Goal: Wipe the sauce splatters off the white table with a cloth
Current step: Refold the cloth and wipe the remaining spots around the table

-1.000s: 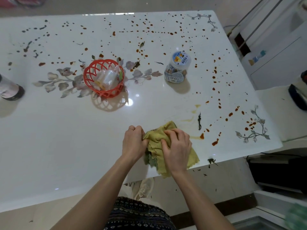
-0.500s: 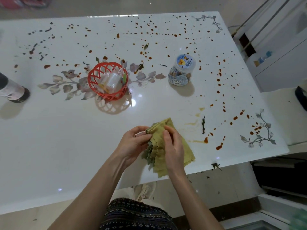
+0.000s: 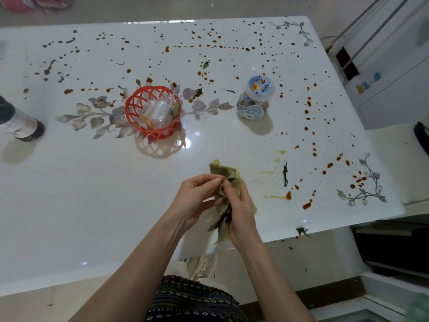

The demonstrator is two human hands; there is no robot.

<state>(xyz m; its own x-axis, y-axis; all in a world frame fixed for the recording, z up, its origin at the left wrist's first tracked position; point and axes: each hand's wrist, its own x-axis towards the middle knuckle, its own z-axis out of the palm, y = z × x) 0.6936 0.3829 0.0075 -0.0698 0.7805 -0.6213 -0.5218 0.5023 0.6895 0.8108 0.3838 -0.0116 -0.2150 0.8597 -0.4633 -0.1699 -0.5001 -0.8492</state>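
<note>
A yellow-green cloth (image 3: 224, 171) is bunched between both hands, lifted just above the near edge of the white table (image 3: 92, 194). My left hand (image 3: 197, 196) pinches its fold from the left. My right hand (image 3: 241, 212) grips it from the right, covering most of it. Dark green bits cling to the cloth's lower folds. Red-brown sauce splatters (image 3: 307, 205) dot the far half and the right side of the table. Yellowish smears (image 3: 270, 173) and a dark green scrap (image 3: 285, 174) lie just right of the cloth.
A red plastic basket (image 3: 137, 112) holding small packets stands mid-table. A clear snack jar (image 3: 254, 98) with a blue lid stands to its right. A dark-based bottle (image 3: 23, 126) is at the left edge. White cabinets (image 3: 394, 73) flank the table's right side.
The cloth has been gathered from a flat spread into a tight bunch and lifted. My left hand has opened into a pinch at its fold; my right hand has turned onto its side.
</note>
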